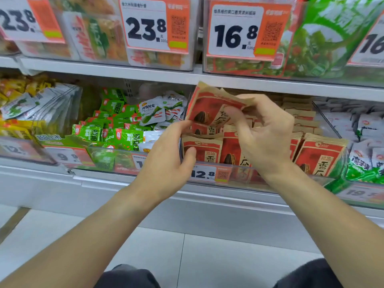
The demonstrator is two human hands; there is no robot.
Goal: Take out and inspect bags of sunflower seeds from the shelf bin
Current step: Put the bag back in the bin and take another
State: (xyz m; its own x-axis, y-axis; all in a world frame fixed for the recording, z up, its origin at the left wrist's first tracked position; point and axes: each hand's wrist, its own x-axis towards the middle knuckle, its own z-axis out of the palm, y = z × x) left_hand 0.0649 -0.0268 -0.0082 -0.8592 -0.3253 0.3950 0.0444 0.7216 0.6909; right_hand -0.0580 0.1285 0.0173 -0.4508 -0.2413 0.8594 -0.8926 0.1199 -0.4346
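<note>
We see our right hand [264,129] gripping a red-and-tan sunflower seed bag [209,104], raised and tilted above the clear shelf bin [207,175], while our left hand [166,163] pinches the bag's lower left corner. More such bags [320,156] stand upright in the bin behind a 12.8 price tag [202,173]. Green snack packets [116,129] fill the neighbouring bin to the left.

Price tags [145,28] "23.8", "16.8"; bin tag [204,173] "12.8".
</note>
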